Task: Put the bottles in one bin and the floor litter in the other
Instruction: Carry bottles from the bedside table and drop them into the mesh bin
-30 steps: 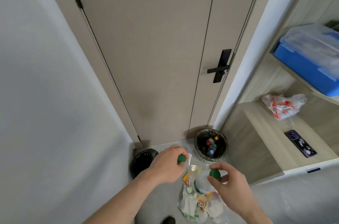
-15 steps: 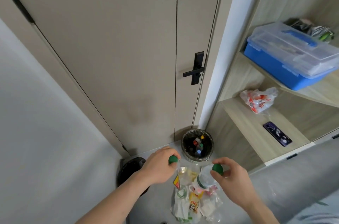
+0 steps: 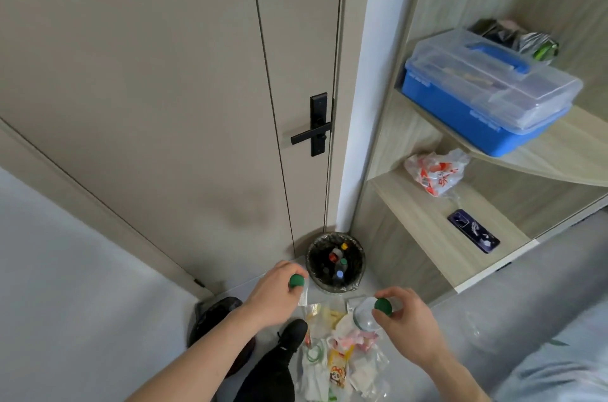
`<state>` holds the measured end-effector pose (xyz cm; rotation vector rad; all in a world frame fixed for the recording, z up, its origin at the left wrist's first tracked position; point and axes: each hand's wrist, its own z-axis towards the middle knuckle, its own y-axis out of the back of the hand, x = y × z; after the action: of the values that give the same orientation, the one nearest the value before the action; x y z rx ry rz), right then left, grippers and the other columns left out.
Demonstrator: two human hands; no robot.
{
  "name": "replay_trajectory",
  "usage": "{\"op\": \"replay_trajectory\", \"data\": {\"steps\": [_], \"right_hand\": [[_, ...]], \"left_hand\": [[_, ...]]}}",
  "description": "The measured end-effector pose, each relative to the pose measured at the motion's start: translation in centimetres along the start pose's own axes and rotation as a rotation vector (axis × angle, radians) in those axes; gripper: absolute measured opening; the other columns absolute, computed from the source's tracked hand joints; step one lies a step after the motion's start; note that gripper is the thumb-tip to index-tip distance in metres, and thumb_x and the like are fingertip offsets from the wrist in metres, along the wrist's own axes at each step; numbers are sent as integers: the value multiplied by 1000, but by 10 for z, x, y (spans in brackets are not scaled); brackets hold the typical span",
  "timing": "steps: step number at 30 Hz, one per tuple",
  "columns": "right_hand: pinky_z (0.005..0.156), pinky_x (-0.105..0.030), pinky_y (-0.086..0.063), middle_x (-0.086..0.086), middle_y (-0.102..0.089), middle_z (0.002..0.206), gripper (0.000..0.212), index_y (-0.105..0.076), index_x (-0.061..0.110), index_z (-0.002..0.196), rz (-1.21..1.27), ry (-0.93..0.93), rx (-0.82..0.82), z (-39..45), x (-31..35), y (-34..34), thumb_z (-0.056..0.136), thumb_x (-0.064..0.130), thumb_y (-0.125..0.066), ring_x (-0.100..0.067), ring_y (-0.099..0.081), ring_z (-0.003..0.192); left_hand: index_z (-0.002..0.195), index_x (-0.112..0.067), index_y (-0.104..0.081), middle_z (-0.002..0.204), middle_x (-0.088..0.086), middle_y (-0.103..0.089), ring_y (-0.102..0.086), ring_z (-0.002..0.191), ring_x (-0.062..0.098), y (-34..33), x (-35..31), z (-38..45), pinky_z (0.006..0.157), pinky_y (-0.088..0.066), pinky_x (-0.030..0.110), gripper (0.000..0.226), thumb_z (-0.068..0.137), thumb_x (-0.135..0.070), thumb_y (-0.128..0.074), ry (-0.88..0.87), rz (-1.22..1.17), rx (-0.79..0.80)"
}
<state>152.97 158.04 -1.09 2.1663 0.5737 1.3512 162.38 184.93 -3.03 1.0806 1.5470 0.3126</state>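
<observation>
My left hand (image 3: 274, 294) grips a clear bottle by its neck; only the green cap (image 3: 296, 281) and a bit of clear body show. My right hand (image 3: 406, 322) pinches the green cap (image 3: 383, 306) of a second clear bottle (image 3: 363, 314), which hangs below it. Both are held just in front of a round black-lined bin (image 3: 335, 261) by the door, which holds several bottles. A second black-lined bin (image 3: 214, 319) stands to the left, partly behind my left forearm. Wrappers and plastic litter (image 3: 332, 362) lie on the floor under my hands.
A closed beige door with a black handle (image 3: 314, 131) stands behind the bins. Wooden shelves on the right hold a blue toolbox (image 3: 487, 95), a red-and-white plastic bag (image 3: 436, 173) and a phone (image 3: 473, 230). My black shoe (image 3: 291, 337) steps beside the litter.
The view has swung right and up, showing more of the shelves. Both hands still hold their bottles and have spread a little apart; my shoe has come into view.
</observation>
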Motion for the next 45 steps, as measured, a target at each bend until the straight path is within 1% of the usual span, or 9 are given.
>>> {"op": "replay_trajectory", "data": {"steps": [5, 10, 13, 19, 24, 29, 34, 40, 45], "right_hand": [[66, -19, -51, 15, -54, 111, 17, -66, 37, 101, 0, -94, -31, 61, -12, -17, 87, 29, -72, 0, -69, 63], [73, -26, -56, 12, -57, 112, 18, -67, 34, 103, 2, -217, -15, 147, -24, -52, 86, 27, -71, -4, -69, 65], [75, -30, -58, 10, -57, 111, 18, -67, 32, 103, 16, -287, -15, 196, -33, -79, 87, 25, -69, -7, -68, 71], [68, -21, -52, 13, -54, 117, 19, -63, 36, 103, 35, -377, -26, 275, -69, -134, 89, 23, -64, -3, -65, 76], [73, -34, -57, 16, -53, 115, 17, -58, 44, 98, 40, -427, -7, 317, -106, -181, 90, 29, -61, -6, -65, 68], [71, -31, -53, 16, -51, 117, 20, -63, 38, 108, 38, -400, 4, 359, -142, -222, 92, 28, -57, -12, -65, 80], [85, -37, -55, 12, -52, 118, 23, -65, 36, 109, 64, -391, 14, 396, -177, -262, 90, 24, -59, -16, -64, 97], [84, -44, -58, 4, -53, 118, 26, -68, 31, 113, 114, -455, 37, 420, -212, -299, 90, 22, -58, -22, -64, 96], [84, -40, -57, -2, -57, 123, 32, -67, 30, 118, 179, -519, 49, 435, -227, -315, 89, 22, -59, -27, -66, 97]], "left_hand": [[118, -31, -64, 120, -15, -50, -55, 94, 6, -7, 14, 85, 95, -44, 21, 28, 98, -13, -55, -2, -16, 121], [121, -28, -63, 124, -10, -48, -55, 117, 13, -26, 49, 184, 105, -42, 27, 31, 97, -11, -51, 55, 13, 254], [123, -24, -64, 128, -7, -49, -54, 119, 15, -45, 80, 237, 103, -42, 27, 34, 96, -9, -49, 97, 65, 330], [119, -27, -65, 119, -12, -47, -57, 114, 20, -100, 140, 336, 101, -43, 29, 35, 93, -9, -50, 122, 125, 391], [115, -29, -66, 116, -11, -44, -58, 109, 21, -158, 177, 375, 101, -47, 36, 34, 92, -8, -54, 118, 81, 430], [114, -29, -65, 115, -12, -43, -59, 102, 17, -205, 212, 408, 95, -48, 29, 33, 91, -6, -57, 89, 82, 409], [118, -27, -62, 123, -11, -42, -62, 89, 20, -248, 249, 430, 88, -54, 36, 35, 91, -6, -56, 50, 137, 451], [127, -26, -55, 132, -12, -36, -60, 96, 25, -279, 274, 447, 90, -53, 38, 40, 91, -8, -54, 13, 237, 512], [140, -25, -47, 140, -13, -31, -56, 103, 24, -286, 284, 462, 87, -53, 36, 56, 90, -3, -52, 11, 305, 586]]}}
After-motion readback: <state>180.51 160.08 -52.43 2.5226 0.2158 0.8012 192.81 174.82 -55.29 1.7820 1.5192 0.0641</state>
